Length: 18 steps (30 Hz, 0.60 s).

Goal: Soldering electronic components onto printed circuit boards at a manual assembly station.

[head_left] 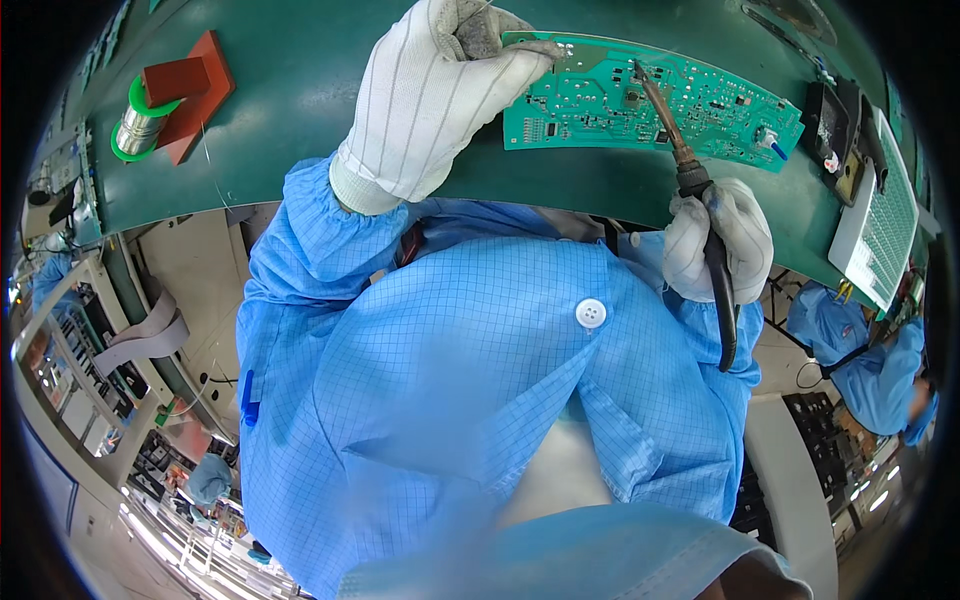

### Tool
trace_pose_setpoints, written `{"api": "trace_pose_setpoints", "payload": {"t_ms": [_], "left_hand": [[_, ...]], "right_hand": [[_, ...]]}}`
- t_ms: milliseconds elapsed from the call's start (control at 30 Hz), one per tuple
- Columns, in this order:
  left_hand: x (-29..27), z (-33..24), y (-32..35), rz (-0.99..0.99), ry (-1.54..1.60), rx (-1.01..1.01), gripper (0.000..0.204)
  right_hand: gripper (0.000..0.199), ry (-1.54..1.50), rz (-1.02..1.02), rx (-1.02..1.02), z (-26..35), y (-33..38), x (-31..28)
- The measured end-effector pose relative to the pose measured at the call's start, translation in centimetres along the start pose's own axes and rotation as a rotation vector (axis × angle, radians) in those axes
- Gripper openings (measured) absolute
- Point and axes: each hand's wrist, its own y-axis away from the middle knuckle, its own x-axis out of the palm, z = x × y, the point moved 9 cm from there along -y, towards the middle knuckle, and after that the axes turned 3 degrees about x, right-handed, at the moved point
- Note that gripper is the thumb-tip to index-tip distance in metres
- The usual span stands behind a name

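A long green circuit board (590, 105) lies on the green worktop in front of me, its face dotted with small parts and solder points. My left hand (430, 95), in a striped white glove, is closed at the board's upper left corner, with thumb and fingers pinching its edge. Wrapped round the black handle of a soldering iron (718, 245) is my gloved right hand (722, 238). The iron's tip points up and left onto the board's upper middle; whether it touches a joint is too small to tell.
A solder wire spool (140, 125) with green rims sits at a red-brown stand (200, 95) on the left. To the right are a black iron holder (835, 140) and a white perforated tray (880, 220). Another person in blue (850, 350) is at the far right.
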Motion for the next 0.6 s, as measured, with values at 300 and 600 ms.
{"api": "trace_pose_setpoints", "payload": {"t_ms": [300, 600], "left_hand": [[0.0, -0.2, 0.4, -0.004, -0.001, -0.034, 0.028], [0.1, -0.1, 0.5, -0.028, 0.005, 0.052, 0.027]], "right_hand": [[0.044, 0.021, 0.069, -0.017, 0.5, -0.8, 0.0], [0.040, 0.040, 0.059, -0.002, 0.7, -1.2, -0.4]]}}
